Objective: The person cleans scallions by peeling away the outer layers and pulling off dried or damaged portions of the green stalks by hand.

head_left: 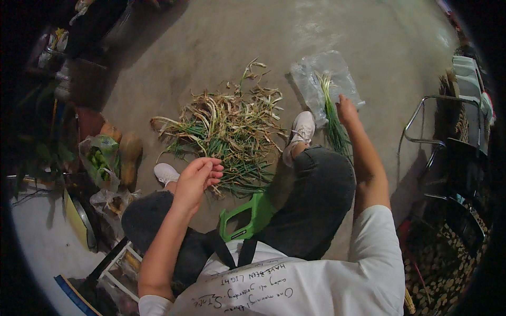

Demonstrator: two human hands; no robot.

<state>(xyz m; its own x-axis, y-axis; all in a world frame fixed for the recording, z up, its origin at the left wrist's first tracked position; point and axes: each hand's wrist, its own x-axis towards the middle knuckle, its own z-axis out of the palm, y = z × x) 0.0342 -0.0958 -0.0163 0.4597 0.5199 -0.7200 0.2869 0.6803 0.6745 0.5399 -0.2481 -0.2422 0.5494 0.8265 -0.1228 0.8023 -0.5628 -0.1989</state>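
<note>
A loose heap of green onions (233,130), with dry brown and pale stems mixed in, lies on the floor between my feet. My left hand (201,175) is over the heap's near left edge, its fingers loosely bent and no item visible in it. To the right, a neater bunch of green onions (329,104) rests partly on a clear plastic bag (306,75), white ends pointing away from me. Close against the right side of that bunch is my right hand (348,110). Its palm side is hidden, so whether it grips a stalk does not show.
A green plastic stool (249,217) shows between my legs. At left sit squashes (130,158) and a bag of green vegetables (99,160). A metal-framed chair (419,138) stands at right, near a dark area strewn with pale pieces (438,260).
</note>
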